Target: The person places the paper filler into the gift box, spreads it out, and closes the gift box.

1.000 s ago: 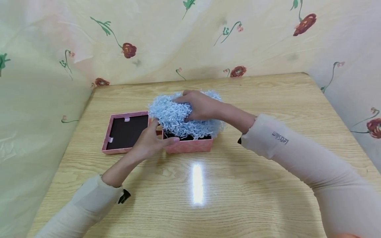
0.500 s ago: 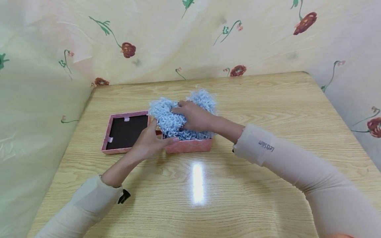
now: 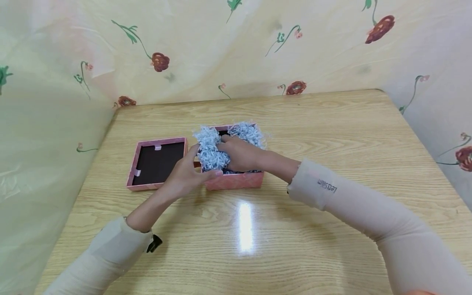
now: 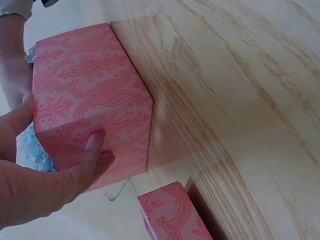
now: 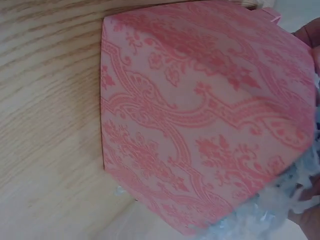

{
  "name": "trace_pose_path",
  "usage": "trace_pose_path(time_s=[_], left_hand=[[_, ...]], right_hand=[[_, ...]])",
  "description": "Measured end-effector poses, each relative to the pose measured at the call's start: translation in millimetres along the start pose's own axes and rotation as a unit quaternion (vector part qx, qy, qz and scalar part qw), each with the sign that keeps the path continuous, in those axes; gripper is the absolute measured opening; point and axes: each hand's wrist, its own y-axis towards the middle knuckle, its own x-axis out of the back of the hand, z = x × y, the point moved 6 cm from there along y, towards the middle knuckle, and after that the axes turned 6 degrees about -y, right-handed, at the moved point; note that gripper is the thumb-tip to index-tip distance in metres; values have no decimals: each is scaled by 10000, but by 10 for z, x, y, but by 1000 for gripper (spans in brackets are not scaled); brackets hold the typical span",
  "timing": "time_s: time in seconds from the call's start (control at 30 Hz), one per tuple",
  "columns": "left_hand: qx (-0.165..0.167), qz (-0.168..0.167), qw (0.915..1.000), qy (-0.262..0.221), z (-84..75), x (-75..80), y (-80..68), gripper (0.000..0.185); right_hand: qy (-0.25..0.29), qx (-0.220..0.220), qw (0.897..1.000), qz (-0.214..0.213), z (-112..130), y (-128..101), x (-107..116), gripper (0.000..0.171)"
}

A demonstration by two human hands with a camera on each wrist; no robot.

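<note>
A pink patterned box (image 3: 236,181) stands uncovered on the table, with pale blue shredded paper (image 3: 214,159) inside and bulging over its rim. My left hand (image 3: 184,174) grips the box's near left corner, thumb at the front rim; the left wrist view shows its fingers against the patterned wall (image 4: 95,95). My right hand (image 3: 241,153) reaches down into the box amid the shreds, which lie on both sides of it. Its fingertips are hidden there. In the right wrist view the box wall (image 5: 200,125) fills most of the picture, with shreds (image 5: 255,215) along the rim.
Left of the box lies an upturned pink lid (image 3: 160,162) with a black inside and small light tabs. Both rest on a wood-grain table (image 3: 313,246). A flowered sheet (image 3: 206,49) hangs behind and at the sides.
My right hand has moved down into the box, and the high mound of shreds has sunk with it. Part of the black inside shows at the back. My left hand stays put.
</note>
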Motion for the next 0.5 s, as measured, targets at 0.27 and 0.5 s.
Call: trace_pose_path(time_s=[0.27, 0.5], left_hand=[[-266, 26, 9995, -186, -29, -9, -8, 95], [15, -70, 9997, 248, -26, 11, -11, 102]], right_hand=[[-8, -167, 9998, -143, -3, -167, 144, 84], [-174, 59, 9958, -898, 12, -294, 293, 90]])
